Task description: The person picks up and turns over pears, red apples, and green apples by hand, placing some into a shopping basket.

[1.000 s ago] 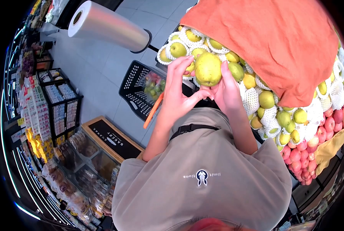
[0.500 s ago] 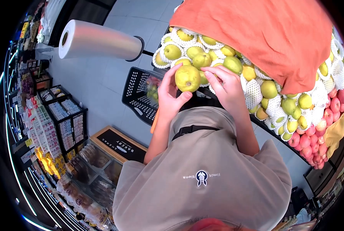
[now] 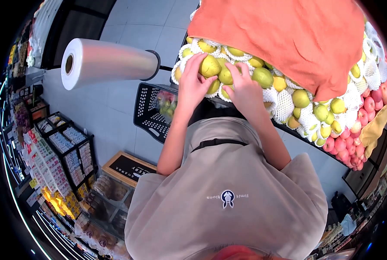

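My left hand [image 3: 194,82] is wrapped around the left side of a yellow-green fruit [image 3: 210,66], low over the pile. To its right, my right hand [image 3: 243,86] has curved, spread fingers touching another green fruit [image 3: 226,75] in the pile. More green and yellow fruits, several in white foam nets [image 3: 284,105], surround both hands. An orange cloth [image 3: 280,39] covers the upper part of the display.
A large roll of clear plastic bags [image 3: 111,63] stands at the upper left. Below it is a black basket [image 3: 148,106] holding bagged fruit. Red apples [image 3: 343,149] lie at the right, beside a mustard cloth [image 3: 377,121]. A bakery sign [image 3: 126,167] stands at the lower left.
Both hands have moved forward over the pile, my left hand carrying the yellow-green fruit away from my body. My right hand has come down onto another fruit. The view has shifted slightly.
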A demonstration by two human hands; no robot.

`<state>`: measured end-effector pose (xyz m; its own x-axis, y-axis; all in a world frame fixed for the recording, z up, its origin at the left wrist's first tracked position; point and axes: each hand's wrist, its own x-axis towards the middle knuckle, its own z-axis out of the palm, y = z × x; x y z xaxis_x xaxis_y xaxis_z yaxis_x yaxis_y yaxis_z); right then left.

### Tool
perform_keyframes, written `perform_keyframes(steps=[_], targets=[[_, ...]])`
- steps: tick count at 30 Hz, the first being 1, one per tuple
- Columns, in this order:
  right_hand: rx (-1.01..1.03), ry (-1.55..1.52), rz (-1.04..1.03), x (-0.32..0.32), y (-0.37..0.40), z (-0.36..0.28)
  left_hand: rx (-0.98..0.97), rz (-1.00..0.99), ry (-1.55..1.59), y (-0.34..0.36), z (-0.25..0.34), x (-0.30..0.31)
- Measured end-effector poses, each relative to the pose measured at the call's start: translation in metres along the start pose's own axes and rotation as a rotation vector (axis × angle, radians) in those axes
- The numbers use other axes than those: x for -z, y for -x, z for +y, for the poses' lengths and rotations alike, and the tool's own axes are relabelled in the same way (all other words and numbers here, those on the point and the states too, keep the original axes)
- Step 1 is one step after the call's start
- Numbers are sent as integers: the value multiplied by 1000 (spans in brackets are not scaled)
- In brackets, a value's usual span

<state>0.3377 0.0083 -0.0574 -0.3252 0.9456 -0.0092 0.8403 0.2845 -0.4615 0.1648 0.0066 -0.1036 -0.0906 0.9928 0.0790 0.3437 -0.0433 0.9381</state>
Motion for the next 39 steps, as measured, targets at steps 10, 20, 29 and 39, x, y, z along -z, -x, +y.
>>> perform_keyframes(steps=[10, 20, 29, 39], targets=[[-180, 54, 52, -25, -3, -2, 6, -149, 87, -12, -10, 7], [-450, -1040, 146, 7, 11, -17, -4, -316, 51, -24, -6, 26], [-391, -1724, -134, 6, 20, 0, -238, -599, 317, -24, 30, 25], [184, -528, 225, 73, 26, 23, 160, -698, 1120, 10, 50, -39]])
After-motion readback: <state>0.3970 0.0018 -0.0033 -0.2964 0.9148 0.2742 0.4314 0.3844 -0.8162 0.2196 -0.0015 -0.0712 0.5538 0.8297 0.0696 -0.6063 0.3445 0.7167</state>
